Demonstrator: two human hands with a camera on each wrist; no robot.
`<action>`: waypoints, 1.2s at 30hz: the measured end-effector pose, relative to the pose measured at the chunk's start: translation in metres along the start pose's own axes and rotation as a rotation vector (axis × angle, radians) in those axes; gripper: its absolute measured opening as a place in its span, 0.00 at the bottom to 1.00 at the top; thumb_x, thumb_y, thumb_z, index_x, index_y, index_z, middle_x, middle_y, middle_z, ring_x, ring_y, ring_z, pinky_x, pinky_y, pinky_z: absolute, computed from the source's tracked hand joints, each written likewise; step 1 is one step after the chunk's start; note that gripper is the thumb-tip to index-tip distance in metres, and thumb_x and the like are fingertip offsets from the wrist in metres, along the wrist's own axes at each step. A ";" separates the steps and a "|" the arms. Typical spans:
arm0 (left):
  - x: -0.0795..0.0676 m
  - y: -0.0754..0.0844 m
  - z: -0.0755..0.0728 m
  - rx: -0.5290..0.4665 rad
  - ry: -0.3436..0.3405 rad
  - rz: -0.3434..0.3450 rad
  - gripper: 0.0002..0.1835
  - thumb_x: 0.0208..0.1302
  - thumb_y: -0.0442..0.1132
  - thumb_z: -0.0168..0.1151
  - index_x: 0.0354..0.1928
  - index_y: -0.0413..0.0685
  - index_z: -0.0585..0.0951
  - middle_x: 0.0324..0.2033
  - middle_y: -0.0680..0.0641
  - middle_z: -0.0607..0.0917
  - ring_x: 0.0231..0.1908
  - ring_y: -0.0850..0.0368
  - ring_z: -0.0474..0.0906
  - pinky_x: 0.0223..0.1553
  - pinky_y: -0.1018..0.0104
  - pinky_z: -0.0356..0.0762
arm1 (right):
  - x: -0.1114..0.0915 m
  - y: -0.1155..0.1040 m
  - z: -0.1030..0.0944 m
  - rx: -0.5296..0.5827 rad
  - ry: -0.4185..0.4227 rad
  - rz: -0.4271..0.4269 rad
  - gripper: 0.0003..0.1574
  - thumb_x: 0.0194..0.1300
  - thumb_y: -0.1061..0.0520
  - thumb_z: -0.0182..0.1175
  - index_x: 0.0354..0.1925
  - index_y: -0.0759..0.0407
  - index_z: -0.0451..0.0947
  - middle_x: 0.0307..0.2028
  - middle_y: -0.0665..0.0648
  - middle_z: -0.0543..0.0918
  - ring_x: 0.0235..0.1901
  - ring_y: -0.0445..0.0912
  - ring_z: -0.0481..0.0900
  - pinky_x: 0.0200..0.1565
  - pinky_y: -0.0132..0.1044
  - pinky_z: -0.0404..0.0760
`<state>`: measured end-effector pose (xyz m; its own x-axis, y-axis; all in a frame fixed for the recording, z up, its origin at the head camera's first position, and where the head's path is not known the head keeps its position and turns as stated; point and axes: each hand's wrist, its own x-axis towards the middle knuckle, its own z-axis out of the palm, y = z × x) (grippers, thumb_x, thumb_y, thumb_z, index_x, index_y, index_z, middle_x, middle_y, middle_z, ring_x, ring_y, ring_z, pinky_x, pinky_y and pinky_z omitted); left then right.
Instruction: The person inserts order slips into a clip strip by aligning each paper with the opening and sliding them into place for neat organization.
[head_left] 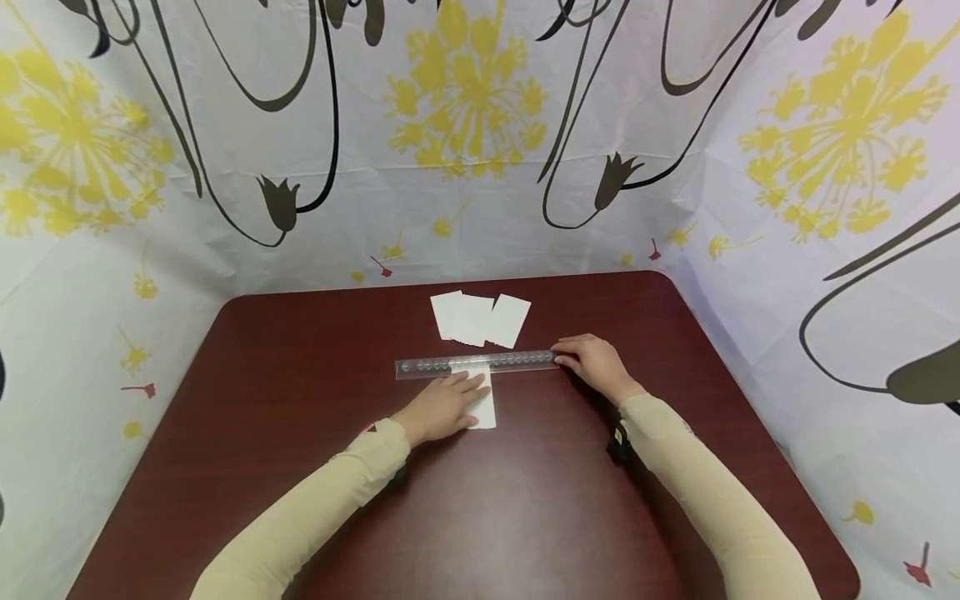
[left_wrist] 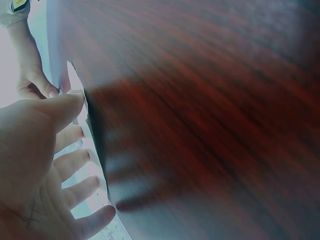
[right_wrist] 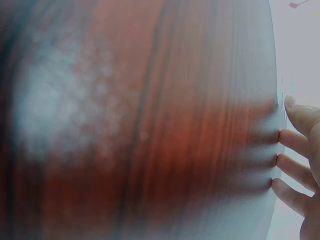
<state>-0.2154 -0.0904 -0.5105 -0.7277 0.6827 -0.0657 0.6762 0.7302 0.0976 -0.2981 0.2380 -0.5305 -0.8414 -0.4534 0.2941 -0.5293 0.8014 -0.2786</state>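
A clear plastic ruler (head_left: 517,361) lies crosswise on the table, over the top end of a white paper card (head_left: 484,411). My left hand (head_left: 441,408) rests on that card with its fingers spread straight, just below the ruler. In the left wrist view the left hand (left_wrist: 52,160) shows its fingertips along the card's surface. At the ruler's right end, my right hand (head_left: 597,365) holds it between thumb and fingers. The right wrist view catches the right hand (right_wrist: 302,155) at its edge, fingertips down at the table; the ruler is hardly visible there.
Beyond the ruler, several white cards (head_left: 472,319) lie side by side, partly overlapping. The dark red wooden table (head_left: 315,333) has rounded corners. A white cloth (head_left: 480,225) with yellow and grey plant prints hangs around its back and sides.
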 end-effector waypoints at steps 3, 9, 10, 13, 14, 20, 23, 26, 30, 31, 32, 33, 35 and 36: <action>0.000 0.000 0.002 -0.005 0.002 -0.006 0.32 0.71 0.54 0.56 0.74 0.54 0.65 0.75 0.48 0.65 0.74 0.43 0.61 0.70 0.42 0.67 | -0.001 0.002 0.001 -0.003 -0.002 0.003 0.18 0.65 0.51 0.66 0.52 0.54 0.85 0.53 0.58 0.87 0.56 0.55 0.82 0.58 0.55 0.80; 0.000 0.001 0.005 -0.002 -0.010 -0.019 0.33 0.71 0.54 0.56 0.74 0.55 0.65 0.75 0.50 0.63 0.75 0.44 0.60 0.72 0.43 0.64 | -0.002 0.000 0.001 0.009 0.001 -0.002 0.18 0.65 0.52 0.66 0.52 0.55 0.85 0.53 0.60 0.86 0.56 0.56 0.82 0.58 0.55 0.79; 0.000 0.001 0.005 0.000 -0.015 -0.020 0.33 0.71 0.55 0.56 0.74 0.55 0.64 0.76 0.50 0.63 0.75 0.44 0.59 0.72 0.43 0.63 | -0.002 0.000 0.001 0.008 0.000 -0.003 0.18 0.65 0.52 0.66 0.52 0.55 0.85 0.53 0.60 0.86 0.56 0.56 0.82 0.58 0.56 0.79; 0.001 0.002 0.004 0.000 -0.023 -0.018 0.33 0.71 0.55 0.56 0.74 0.55 0.64 0.76 0.49 0.63 0.75 0.43 0.59 0.73 0.43 0.63 | -0.003 0.000 0.002 0.005 -0.001 0.001 0.18 0.65 0.51 0.66 0.52 0.55 0.85 0.54 0.60 0.86 0.56 0.56 0.82 0.58 0.56 0.79; 0.001 0.002 0.004 0.000 -0.025 -0.018 0.33 0.71 0.55 0.56 0.74 0.55 0.64 0.76 0.49 0.63 0.75 0.43 0.59 0.73 0.43 0.62 | -0.003 0.000 0.001 0.006 -0.004 0.005 0.18 0.65 0.51 0.66 0.52 0.55 0.85 0.54 0.60 0.86 0.56 0.56 0.82 0.58 0.56 0.79; 0.002 0.003 0.002 0.002 -0.020 -0.015 0.33 0.71 0.55 0.56 0.74 0.55 0.65 0.75 0.49 0.63 0.75 0.43 0.60 0.73 0.42 0.62 | -0.003 0.001 0.001 0.005 0.002 0.011 0.18 0.65 0.51 0.66 0.52 0.54 0.85 0.54 0.60 0.86 0.56 0.56 0.82 0.58 0.56 0.79; 0.003 0.004 0.003 0.000 -0.024 -0.012 0.33 0.71 0.55 0.56 0.74 0.55 0.65 0.76 0.49 0.63 0.75 0.43 0.60 0.73 0.42 0.62 | -0.004 0.001 0.001 0.002 -0.002 0.009 0.18 0.65 0.51 0.66 0.52 0.54 0.85 0.54 0.60 0.86 0.56 0.56 0.82 0.58 0.56 0.79; 0.004 0.006 0.002 -0.009 -0.031 -0.004 0.33 0.71 0.55 0.55 0.74 0.55 0.64 0.76 0.48 0.63 0.75 0.43 0.59 0.73 0.42 0.61 | -0.005 0.000 0.002 -0.001 -0.011 0.006 0.19 0.65 0.51 0.65 0.52 0.54 0.85 0.54 0.60 0.86 0.56 0.57 0.82 0.58 0.56 0.79; 0.007 0.009 0.001 -0.011 -0.036 -0.001 0.33 0.72 0.54 0.55 0.75 0.55 0.63 0.76 0.48 0.62 0.75 0.43 0.59 0.74 0.42 0.60 | -0.004 0.000 0.002 -0.001 -0.010 0.001 0.18 0.66 0.50 0.65 0.52 0.54 0.85 0.54 0.60 0.86 0.56 0.57 0.82 0.58 0.56 0.79; 0.008 0.009 0.001 -0.008 -0.035 -0.001 0.33 0.72 0.54 0.55 0.75 0.55 0.64 0.76 0.48 0.62 0.75 0.43 0.59 0.74 0.43 0.60 | -0.004 0.000 0.002 0.003 -0.007 0.000 0.18 0.66 0.50 0.65 0.52 0.54 0.85 0.54 0.60 0.86 0.56 0.56 0.82 0.58 0.56 0.79; 0.009 0.010 0.001 -0.005 -0.035 -0.002 0.33 0.72 0.55 0.55 0.75 0.55 0.64 0.76 0.49 0.62 0.75 0.43 0.59 0.74 0.43 0.60 | -0.003 0.000 0.002 0.003 -0.003 -0.001 0.18 0.66 0.50 0.65 0.52 0.54 0.85 0.54 0.60 0.86 0.56 0.56 0.82 0.58 0.55 0.80; 0.010 0.010 0.001 -0.001 -0.034 -0.002 0.33 0.72 0.55 0.55 0.75 0.55 0.63 0.76 0.49 0.62 0.75 0.43 0.59 0.74 0.43 0.60 | -0.003 0.000 0.001 0.002 0.001 -0.003 0.18 0.65 0.50 0.65 0.52 0.54 0.85 0.54 0.59 0.86 0.56 0.56 0.82 0.58 0.55 0.80; 0.012 0.011 0.001 0.007 -0.033 -0.003 0.33 0.72 0.55 0.55 0.75 0.55 0.63 0.76 0.49 0.62 0.75 0.43 0.59 0.74 0.44 0.59 | -0.002 0.000 0.001 0.004 0.008 -0.003 0.18 0.65 0.51 0.66 0.52 0.54 0.86 0.53 0.59 0.87 0.55 0.56 0.83 0.57 0.55 0.80; 0.012 0.011 0.001 0.008 -0.033 -0.004 0.33 0.71 0.55 0.55 0.75 0.55 0.63 0.76 0.49 0.62 0.75 0.43 0.59 0.75 0.44 0.59 | -0.001 0.000 0.001 0.003 0.011 -0.005 0.18 0.65 0.51 0.66 0.52 0.54 0.86 0.53 0.59 0.87 0.55 0.56 0.83 0.57 0.55 0.80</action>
<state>-0.2168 -0.0739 -0.5112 -0.7262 0.6804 -0.0990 0.6745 0.7329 0.0895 -0.2973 0.2382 -0.5317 -0.8375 -0.4531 0.3054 -0.5338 0.7978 -0.2802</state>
